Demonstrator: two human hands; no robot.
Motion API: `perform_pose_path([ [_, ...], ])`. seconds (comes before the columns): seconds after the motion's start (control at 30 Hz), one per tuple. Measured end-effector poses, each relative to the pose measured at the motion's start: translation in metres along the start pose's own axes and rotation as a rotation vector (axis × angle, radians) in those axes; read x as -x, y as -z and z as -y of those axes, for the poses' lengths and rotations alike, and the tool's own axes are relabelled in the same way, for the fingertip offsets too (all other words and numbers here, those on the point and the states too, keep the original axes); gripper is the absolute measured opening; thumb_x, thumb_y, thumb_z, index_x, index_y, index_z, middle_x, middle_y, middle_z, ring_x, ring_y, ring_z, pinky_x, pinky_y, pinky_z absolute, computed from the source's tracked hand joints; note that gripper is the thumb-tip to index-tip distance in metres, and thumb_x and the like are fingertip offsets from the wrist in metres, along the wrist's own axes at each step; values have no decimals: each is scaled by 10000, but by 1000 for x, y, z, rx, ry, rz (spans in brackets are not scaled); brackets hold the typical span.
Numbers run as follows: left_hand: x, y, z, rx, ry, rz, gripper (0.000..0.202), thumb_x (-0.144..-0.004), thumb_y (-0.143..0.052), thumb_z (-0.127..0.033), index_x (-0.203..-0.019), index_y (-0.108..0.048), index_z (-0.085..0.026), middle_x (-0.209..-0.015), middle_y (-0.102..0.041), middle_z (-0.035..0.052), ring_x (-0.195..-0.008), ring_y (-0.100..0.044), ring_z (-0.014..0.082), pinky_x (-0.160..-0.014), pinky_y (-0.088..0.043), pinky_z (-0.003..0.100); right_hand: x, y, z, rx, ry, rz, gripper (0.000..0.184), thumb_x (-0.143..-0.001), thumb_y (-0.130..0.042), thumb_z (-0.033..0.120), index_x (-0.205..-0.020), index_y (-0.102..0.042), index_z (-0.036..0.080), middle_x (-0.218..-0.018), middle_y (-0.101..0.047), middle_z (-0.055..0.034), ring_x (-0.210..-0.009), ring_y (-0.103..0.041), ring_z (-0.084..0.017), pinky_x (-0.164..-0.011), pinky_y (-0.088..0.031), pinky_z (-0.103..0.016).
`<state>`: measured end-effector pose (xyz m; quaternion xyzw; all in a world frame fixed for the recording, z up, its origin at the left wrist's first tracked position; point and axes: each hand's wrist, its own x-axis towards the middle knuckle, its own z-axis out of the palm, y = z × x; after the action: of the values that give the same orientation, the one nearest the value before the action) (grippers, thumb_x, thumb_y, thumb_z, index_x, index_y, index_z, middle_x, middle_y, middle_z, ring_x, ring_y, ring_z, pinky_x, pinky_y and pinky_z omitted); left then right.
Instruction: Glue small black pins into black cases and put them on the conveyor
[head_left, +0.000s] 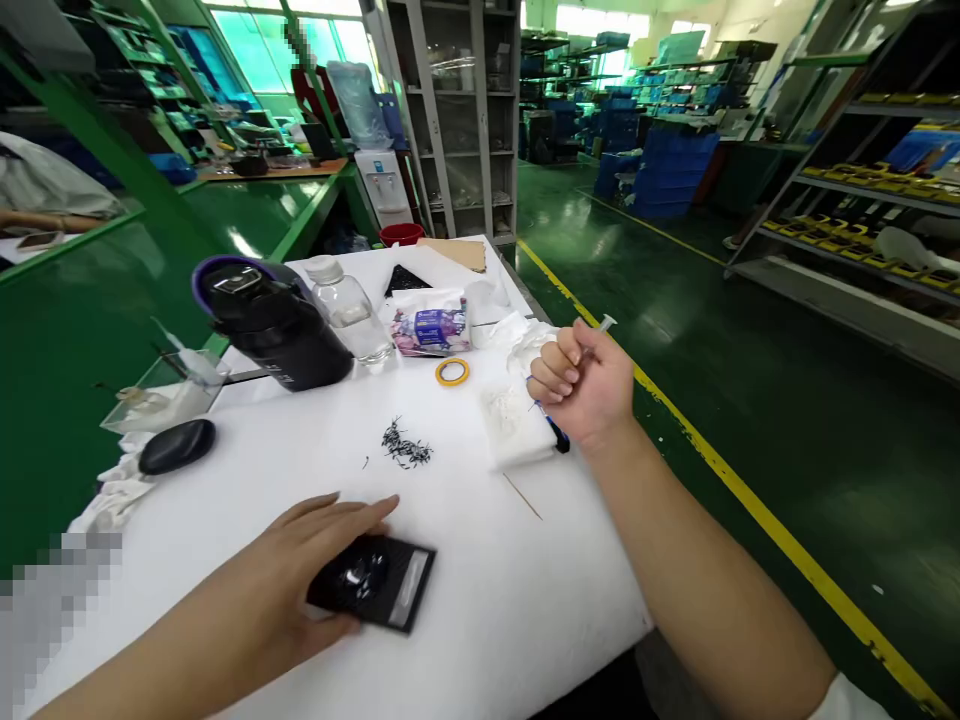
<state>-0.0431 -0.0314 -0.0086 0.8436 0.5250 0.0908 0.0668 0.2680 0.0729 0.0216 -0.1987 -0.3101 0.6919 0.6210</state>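
My left hand (330, 555) grips a flat black rectangular piece (390, 585) low over the white table, thumb on the near side and fingers across the far side. A glossy dark round patch and a pale grey strip show on its top. My right hand (585, 385), raised above the right edge of the table, is curled into a fist around a thin clear syringe (606, 323). Only the flanged end sticks out by the thumb; the rest is hidden. Beneath that hand lies a stack of white wipes (517, 430). Small black slivers (405, 445) lie in a loose pile beyond my left hand.
A black bottle (274, 325), a clear water bottle (351, 315) and a tissue pack (429, 325) stand towards the back. Yellow tape (452, 372), a thin wooden stick (523, 497), a black oval case (178, 446) and a clear tray (161, 395) are around the tabletop.
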Motion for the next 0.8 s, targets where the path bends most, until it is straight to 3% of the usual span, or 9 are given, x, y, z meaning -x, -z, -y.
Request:
perform_pose_path([
  [0.07, -16, 5, -18, 67, 0, 66, 679, -720, -686, -337, -1370, -491, -356, -1231, -685, 7, -1112, -659, 241, -924, -554, 350, 10, -9, -3, -54, -19, 77, 437, -849, -561, 392, -572, -280, 204, -474, -235, 75, -416, -182, -83, -401, -209, -202],
  [0.13, -30, 5, -42, 163, 75, 37, 826, -734, -681, -351, -1470, -314, -278, -1161, -706, 41, -975, -702, 222, -835, -578, 328, 20, -17, -8, -87, -57, 210, 468, -877, -552, 451, -576, -291, 204, -478, -232, 75, -416, -182, -85, -405, -215, -204],
  [0.2, -40, -1, -64, 191, 114, 3, 1000, -737, -676, -326, -1534, -78, -244, -1144, -713, 51, -909, -712, 234, -770, -584, 350, 28, -24, -15, -112, -89, 365, 538, -882, -517, 584, -569, -292, 209, -468, -226, 76, -405, -183, -86, -401, -216, -213],
  [0.27, -45, -11, -77, 171, 105, -44, 1057, -736, -671, -304, -1535, 18, -264, -1177, -704, 50, -902, -712, 257, -731, -579, 378, 32, -28, -22, -121, -108, 486, 623, -846, -446, 741, -551, -285, 217, -452, -222, 76, -392, -188, -87, -393, -216, -226],
  [0.43, -35, -26, -67, 234, 61, -149, 1064, -711, -689, -296, -1534, -14, -296, -1181, -705, 41, -930, -713, 248, -748, -570, 360, 34, -33, -43, -85, -149, 514, 723, -768, -322, 896, -513, -293, 220, -433, -217, 67, -384, -212, -94, -392, -227, -247],
  [0.57, -28, -24, -58, 287, 4, -177, 1101, -698, -700, -279, -1544, 5, -301, -1155, -717, 40, -904, -718, 241, -727, -570, 349, 37, -37, -54, -97, -171, 517, 714, -806, -284, 870, -513, -324, 220, -427, -235, 59, -383, -225, -98, -400, -238, -250],
  [0.8, -28, -23, -65, 285, -21, -222, 1105, -703, -691, -266, -1550, 17, -311, -1139, -718, 30, -910, -708, 237, -744, -568, 368, 41, -39, -51, -7, -232, 512, 662, -849, -306, 792, -522, -345, 217, -446, -268, 45, -423, -277, -110, -460, -297, -272],
])
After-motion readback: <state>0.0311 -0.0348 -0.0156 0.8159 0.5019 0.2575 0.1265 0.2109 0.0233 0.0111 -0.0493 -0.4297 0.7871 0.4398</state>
